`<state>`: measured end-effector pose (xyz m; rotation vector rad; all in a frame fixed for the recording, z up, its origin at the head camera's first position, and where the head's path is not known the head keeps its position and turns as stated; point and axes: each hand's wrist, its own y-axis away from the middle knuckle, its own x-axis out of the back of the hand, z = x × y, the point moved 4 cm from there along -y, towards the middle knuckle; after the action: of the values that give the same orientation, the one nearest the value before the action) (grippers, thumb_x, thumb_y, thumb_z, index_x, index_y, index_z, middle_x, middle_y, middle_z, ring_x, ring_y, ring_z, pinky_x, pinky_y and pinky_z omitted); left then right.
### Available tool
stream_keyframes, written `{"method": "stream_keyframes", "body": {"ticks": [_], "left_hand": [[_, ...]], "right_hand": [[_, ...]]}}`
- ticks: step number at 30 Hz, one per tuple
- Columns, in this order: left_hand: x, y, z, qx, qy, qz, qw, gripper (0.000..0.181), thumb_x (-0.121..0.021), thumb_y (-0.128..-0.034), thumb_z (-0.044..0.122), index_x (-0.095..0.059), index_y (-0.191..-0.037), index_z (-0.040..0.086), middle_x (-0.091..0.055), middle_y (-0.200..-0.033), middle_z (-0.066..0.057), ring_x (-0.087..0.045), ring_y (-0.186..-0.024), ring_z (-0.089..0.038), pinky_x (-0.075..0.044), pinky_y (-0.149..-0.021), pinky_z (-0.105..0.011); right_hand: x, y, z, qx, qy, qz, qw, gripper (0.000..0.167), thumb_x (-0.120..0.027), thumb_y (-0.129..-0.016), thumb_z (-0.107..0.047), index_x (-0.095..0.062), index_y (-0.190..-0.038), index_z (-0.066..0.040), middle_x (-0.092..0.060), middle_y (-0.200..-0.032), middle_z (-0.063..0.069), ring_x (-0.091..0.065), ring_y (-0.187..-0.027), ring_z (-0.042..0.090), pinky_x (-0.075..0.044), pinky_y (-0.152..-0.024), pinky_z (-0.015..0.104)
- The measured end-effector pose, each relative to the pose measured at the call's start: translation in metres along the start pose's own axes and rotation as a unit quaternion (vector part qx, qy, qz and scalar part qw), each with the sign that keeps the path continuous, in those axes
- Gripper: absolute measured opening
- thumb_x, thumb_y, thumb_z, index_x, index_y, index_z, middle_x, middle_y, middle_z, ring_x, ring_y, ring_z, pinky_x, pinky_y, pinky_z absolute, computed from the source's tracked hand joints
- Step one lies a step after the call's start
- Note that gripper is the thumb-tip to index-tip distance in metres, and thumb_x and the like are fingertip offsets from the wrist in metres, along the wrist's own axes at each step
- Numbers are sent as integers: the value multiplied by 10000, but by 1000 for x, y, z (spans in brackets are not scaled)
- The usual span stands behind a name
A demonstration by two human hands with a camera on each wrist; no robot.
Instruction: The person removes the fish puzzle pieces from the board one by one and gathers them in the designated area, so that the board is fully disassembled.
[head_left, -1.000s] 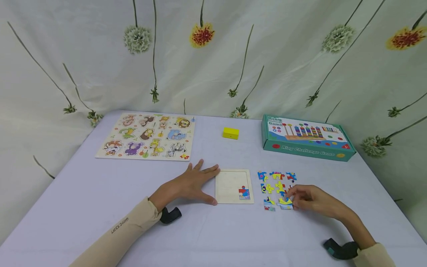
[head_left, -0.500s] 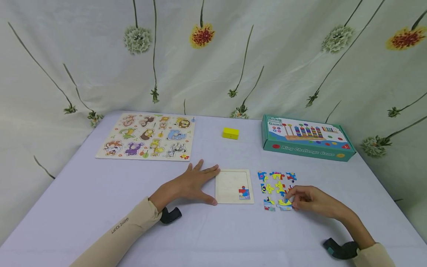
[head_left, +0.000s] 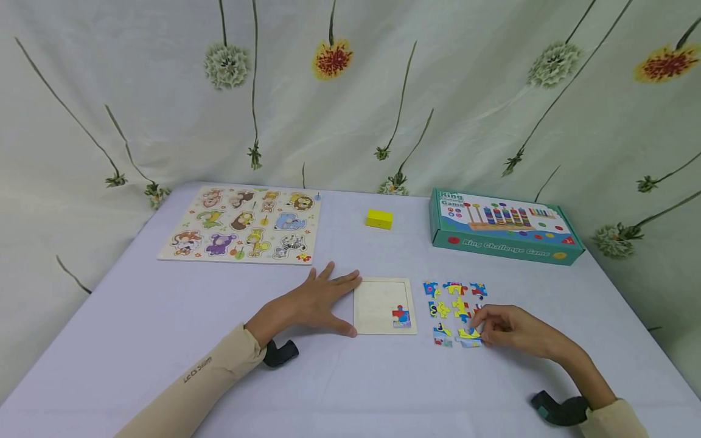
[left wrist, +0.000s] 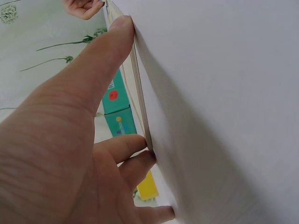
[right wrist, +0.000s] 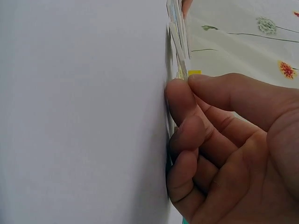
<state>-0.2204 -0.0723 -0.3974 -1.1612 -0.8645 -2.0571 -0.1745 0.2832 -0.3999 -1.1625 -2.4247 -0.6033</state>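
In the head view my left hand [head_left: 314, 304] spreads its fingers, thumb and fingertips touching the left edge of a shallow wooden puzzle tray [head_left: 378, 298]. One red and blue jigsaw piece [head_left: 401, 317] lies in the tray's near right corner. My right hand [head_left: 512, 331] pinches a blue and yellow jigsaw piece [head_left: 469, 342] between thumb and index finger. The right wrist view shows the pinched piece tilted, its edge [right wrist: 178, 49] rising from the table. Several loose jigsaw pieces [head_left: 442, 309] lie in rough rows right of the tray; the right fingertips partly cover some.
A wooden animal puzzle board [head_left: 241, 225] lies at the back left. Behind the tray sits a yellow block [head_left: 379, 219]. A green Ring Challenge Game box [head_left: 506, 246] stands at the back right, before a flowered cloth backdrop [head_left: 350, 121].
The piece under my right fingers has shifted slightly towards the near side and tilted. My left hand and the tray stay in place.
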Motion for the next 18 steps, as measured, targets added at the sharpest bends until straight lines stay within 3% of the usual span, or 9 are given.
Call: {"method": "stream_keyframes", "body": {"ticks": [18], "left_hand": [[1,0,1,-10,-18,4,10000,981,-742,-730,580,-286,-1522,221,-191,-1589,94,25,-1460,-391,2,-1136,-618]], "right_hand": [[1,0,0,-70,-41,50,10000,184,-597,-921,-61,-598,-1080,31,-574,-733,37,-552,-686,121,-424,-647,208]]}}
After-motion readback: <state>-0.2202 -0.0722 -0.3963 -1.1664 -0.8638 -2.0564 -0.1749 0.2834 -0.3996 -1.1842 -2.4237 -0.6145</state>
